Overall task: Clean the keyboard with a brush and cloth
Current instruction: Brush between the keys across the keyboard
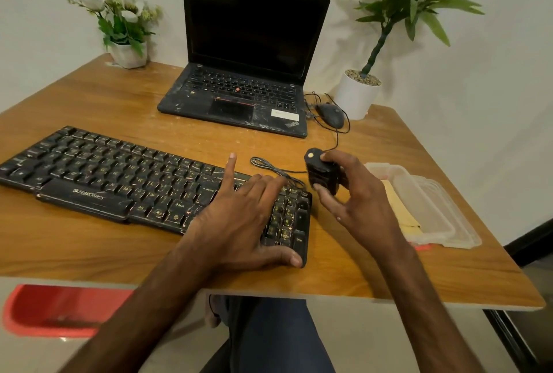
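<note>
A black keyboard [119, 181] lies across the wooden table [89, 253], its keys worn and dusty. My left hand [242, 220] rests flat on the keyboard's right end, fingers spread, thumb at the front right corner and one finger raised. My right hand [356, 202] grips a small black brush [321, 173] just to the right of the keyboard, above its coiled cable [275, 169]. A yellow cloth [401, 211] lies beside a clear plastic container [425, 202] at the right.
An open black laptop [239, 73] stands behind the keyboard, with a wired mouse [330, 115] to its right. A white flower pot [128, 54] sits at the back left and a potted plant [357, 94] at the back right. A red bin [59, 309] is below the table.
</note>
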Demonstrator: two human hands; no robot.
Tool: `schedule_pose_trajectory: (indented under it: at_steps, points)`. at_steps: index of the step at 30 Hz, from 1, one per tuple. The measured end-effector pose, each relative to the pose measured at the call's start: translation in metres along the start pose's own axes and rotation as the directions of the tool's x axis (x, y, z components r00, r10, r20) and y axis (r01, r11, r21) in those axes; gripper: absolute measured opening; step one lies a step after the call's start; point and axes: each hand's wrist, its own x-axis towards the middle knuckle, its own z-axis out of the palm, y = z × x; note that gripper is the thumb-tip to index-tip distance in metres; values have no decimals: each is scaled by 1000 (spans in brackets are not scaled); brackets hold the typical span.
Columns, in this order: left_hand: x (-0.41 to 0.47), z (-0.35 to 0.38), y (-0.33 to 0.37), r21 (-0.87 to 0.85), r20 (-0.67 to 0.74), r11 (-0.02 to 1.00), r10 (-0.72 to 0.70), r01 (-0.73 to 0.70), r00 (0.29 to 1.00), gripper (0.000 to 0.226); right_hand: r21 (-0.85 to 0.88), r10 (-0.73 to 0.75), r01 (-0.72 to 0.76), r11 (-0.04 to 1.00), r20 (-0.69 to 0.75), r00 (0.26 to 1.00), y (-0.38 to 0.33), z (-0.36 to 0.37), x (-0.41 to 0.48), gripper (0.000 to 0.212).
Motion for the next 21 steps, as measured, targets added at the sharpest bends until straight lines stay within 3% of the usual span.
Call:
schedule_pose_trajectory:
  at_steps: [3,6,9,13,18,21]
  points:
    - [1,1,0,-5,-2,1000,0,0,1000,133,163,21,-15,987,-34,999,-7,3,-6,62]
    - [0,2,-1,-5,-20,1000,6,-7,1000,133,60,-74,70,996,51,996,-4,4,-11,62]
    - [0,2,-1,0,-25,1000,11,-11,1000,133,-72,-114,115,991,27,993,1,0,-5,61]
    - [0,1,0,1,-16,1000,0,0,1000,134,103,-52,52,993,3,999,-5,3,-9,61]
    - [1,3,-1,1,-33,1000,8,-8,999,133,-105,-82,100,989,162,983,-2,-15,3,65]
    - [1,4,-1,-12,-37,1000,7,-7,999,132,45,-41,36,998,99,994,-9,-16,9,66]
